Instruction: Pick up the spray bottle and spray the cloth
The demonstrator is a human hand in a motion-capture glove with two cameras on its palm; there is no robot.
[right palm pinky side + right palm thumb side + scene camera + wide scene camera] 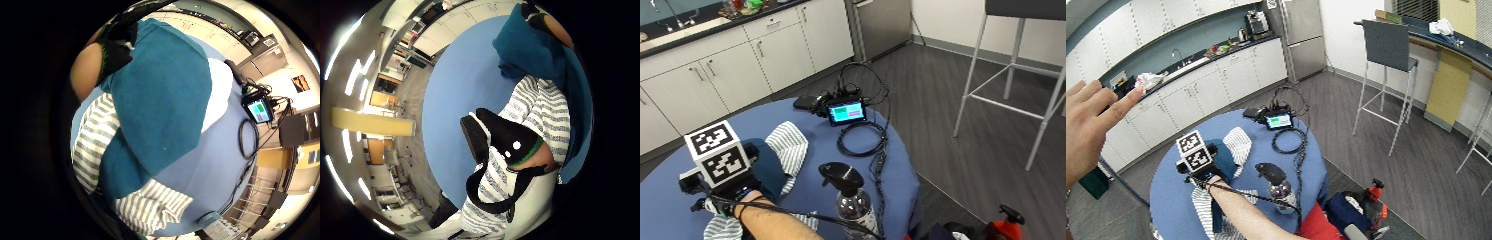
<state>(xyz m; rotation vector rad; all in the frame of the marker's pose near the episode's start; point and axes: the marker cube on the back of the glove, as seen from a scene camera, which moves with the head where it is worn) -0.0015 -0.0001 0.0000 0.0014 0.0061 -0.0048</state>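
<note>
On the round blue table [906, 165] there is one striped cloth [792, 145], with one teal cloth [160, 95] lying on it beneath the gloved right hand [730, 187]. Both look soft and limp. One clear spray bottle [852, 200] with a black trigger head stands upright just beside that hand, untouched. It looks rigid, light and probably slick; the neck under the trigger seems the best hold. Whether the fingers are curled, I cannot tell.

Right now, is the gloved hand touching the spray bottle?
Apart. The outside view shows blue table between the gloved hand on the cloth and the spray bottle.
</note>
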